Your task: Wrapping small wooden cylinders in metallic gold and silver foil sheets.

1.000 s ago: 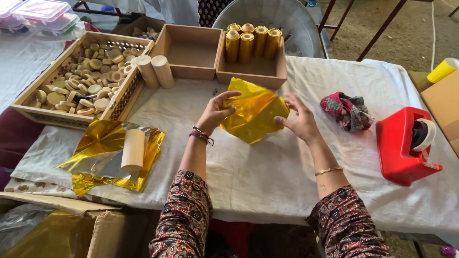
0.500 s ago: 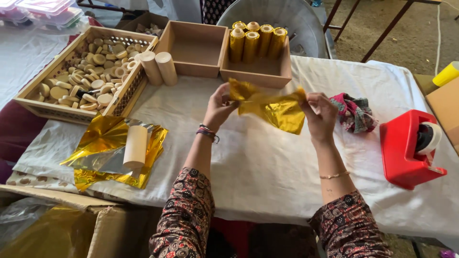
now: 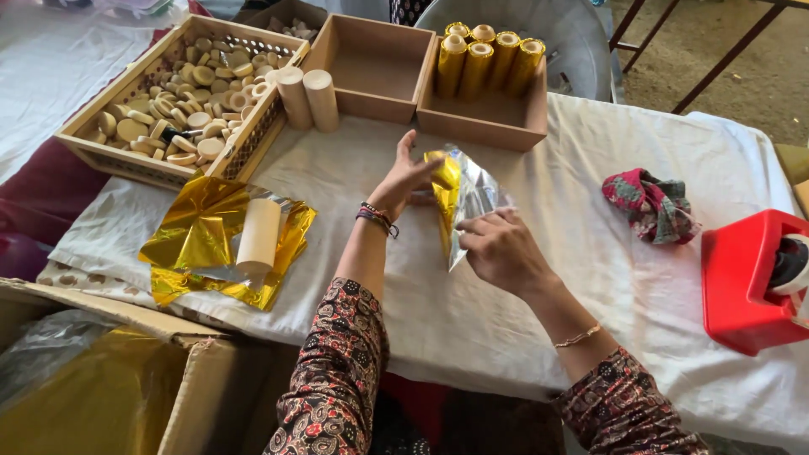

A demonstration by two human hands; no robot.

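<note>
Together, left hand [image 3: 410, 179] and right hand [image 3: 499, 246] fingers pinch one gold foil sheet [image 3: 462, 195]

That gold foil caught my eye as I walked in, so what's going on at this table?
A person holds a gold foil sheet between both hands above the white tablecloth: the left hand at its top, the right hand at its lower edge. Another foil sheet lies to the left with a pale cylinder on it. Four gold-wrapped cylinders stand in a wooden box.
</note>
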